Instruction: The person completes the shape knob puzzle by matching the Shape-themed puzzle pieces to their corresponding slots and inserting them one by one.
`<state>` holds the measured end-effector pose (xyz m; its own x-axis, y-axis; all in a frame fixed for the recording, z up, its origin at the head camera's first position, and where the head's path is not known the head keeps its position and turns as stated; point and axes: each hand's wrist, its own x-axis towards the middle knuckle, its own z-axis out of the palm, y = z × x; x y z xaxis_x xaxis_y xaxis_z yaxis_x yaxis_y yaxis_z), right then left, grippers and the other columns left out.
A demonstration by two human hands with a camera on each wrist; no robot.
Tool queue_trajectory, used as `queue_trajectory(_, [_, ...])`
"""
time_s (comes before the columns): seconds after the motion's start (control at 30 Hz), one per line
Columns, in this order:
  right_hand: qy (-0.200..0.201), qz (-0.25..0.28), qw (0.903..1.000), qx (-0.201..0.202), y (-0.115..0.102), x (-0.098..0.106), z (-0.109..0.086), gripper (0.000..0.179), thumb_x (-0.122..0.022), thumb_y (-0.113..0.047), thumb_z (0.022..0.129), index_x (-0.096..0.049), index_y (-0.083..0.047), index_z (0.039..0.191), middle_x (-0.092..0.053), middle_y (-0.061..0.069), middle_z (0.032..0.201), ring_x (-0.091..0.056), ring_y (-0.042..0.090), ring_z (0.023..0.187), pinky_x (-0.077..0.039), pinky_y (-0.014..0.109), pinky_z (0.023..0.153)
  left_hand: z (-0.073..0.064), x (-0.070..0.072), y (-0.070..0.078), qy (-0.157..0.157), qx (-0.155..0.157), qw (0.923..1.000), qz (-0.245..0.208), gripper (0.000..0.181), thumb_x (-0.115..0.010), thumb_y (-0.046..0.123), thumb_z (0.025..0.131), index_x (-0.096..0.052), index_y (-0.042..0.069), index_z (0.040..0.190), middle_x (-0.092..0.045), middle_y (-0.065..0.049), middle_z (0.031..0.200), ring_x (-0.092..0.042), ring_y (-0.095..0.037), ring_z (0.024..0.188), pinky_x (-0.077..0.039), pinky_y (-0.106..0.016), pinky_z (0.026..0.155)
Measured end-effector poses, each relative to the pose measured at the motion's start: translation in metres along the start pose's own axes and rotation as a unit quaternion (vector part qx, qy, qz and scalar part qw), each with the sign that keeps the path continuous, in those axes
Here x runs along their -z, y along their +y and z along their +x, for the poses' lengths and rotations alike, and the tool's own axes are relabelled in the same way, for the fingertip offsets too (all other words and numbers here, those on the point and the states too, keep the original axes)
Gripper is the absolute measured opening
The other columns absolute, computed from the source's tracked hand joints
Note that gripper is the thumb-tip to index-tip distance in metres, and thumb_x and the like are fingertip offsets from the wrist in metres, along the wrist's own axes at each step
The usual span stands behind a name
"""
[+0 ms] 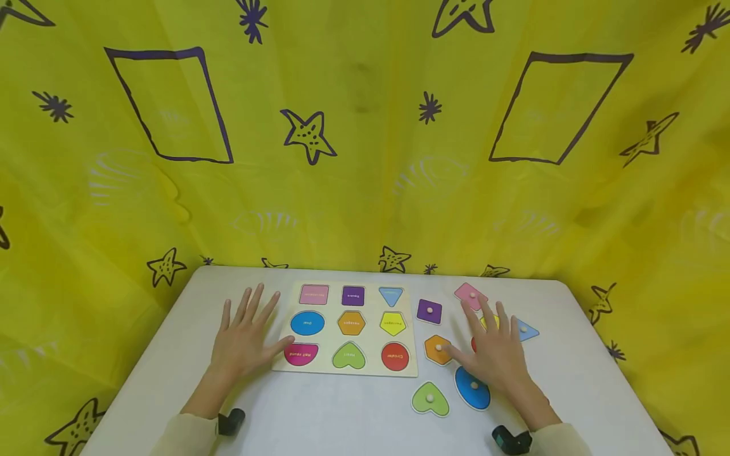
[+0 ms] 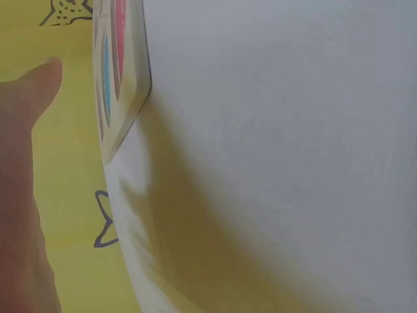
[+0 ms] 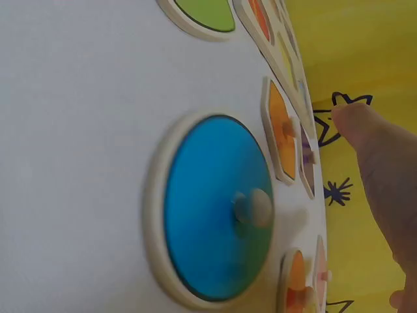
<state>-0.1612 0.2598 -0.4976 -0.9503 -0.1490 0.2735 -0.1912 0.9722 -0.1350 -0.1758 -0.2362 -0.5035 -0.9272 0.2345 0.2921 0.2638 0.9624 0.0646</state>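
Note:
My left hand (image 1: 242, 339) is at the left edge of a cream shape-puzzle board (image 1: 331, 339), fingers spread, its thumb over the magenta half-round recess (image 1: 305, 356). The left wrist view shows that thumb (image 2: 40, 91) apart from the board's corner (image 2: 133, 98). With fingers spread, my right hand (image 1: 496, 351) hovers over loose knobbed pieces, holding none. Its thumb is near the orange hexagon (image 1: 435, 348); the blue oval (image 1: 470, 391) lies below the palm, large in the right wrist view (image 3: 202, 195). Yellow (image 1: 484, 322) and red (image 1: 474, 345) pieces are partly hidden under the hand.
Around the right hand lie a purple square (image 1: 422, 311), a pink piece (image 1: 466, 292), a light-blue triangle (image 1: 529, 330) and a green heart (image 1: 424, 404). The white table (image 1: 342, 418) ends at a yellow patterned curtain (image 1: 365, 190).

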Motion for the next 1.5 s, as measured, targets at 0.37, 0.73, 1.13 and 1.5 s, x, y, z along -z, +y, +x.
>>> queue_trajectory(0.37, [-0.005,0.043,0.9991,0.006,0.018,0.002,0.025,0.092,-0.078,-0.052,0.085,-0.04,-0.009,0.156,-0.032,0.027,0.159,-0.032,0.059,0.14,-0.027,0.077,0.11,-0.014,-0.015,-0.01,-0.065,0.01,0.992,-0.108,0.097,-0.066,0.068,0.086,-0.031,0.019,0.162,-0.022,-0.02,0.168,-0.024,-0.048,0.151,-0.015,-0.077,0.115])
queue_trajectory(0.73, [-0.063,0.149,0.9869,0.006,0.052,-0.005,0.056,0.079,-0.077,-0.04,0.091,-0.042,-0.008,0.155,-0.037,0.03,0.157,-0.031,0.058,0.141,-0.027,0.08,0.107,-0.019,-0.023,-0.014,-0.114,0.018,0.9798,-0.164,0.099,-0.069,0.07,0.082,-0.04,0.016,0.159,-0.028,-0.021,0.166,-0.02,-0.048,0.153,-0.007,-0.075,0.117])
queue_trajectory(1.13, [-0.125,0.185,0.9717,-0.078,0.078,-0.023,0.083,0.063,-0.069,-0.04,0.098,-0.052,-0.003,0.147,-0.044,0.031,0.151,-0.031,0.058,0.14,-0.027,0.079,0.108,-0.018,-0.02,-0.016,-0.133,0.023,0.9746,-0.179,0.096,-0.072,0.072,0.078,-0.046,0.021,0.156,-0.026,-0.021,0.167,-0.015,-0.047,0.154,-0.004,-0.074,0.118])
queue_trajectory(1.5, [-0.088,0.198,0.9692,-0.116,0.081,-0.032,0.085,0.041,-0.072,-0.032,0.097,-0.071,0.0,0.123,-0.055,0.033,0.137,-0.04,0.057,0.122,-0.034,0.073,0.095,-0.019,-0.021,-0.016,-0.133,0.021,0.9743,-0.181,0.097,-0.075,0.071,0.076,-0.047,0.022,0.155,-0.025,-0.02,0.167,-0.015,-0.047,0.154,-0.004,-0.074,0.118])
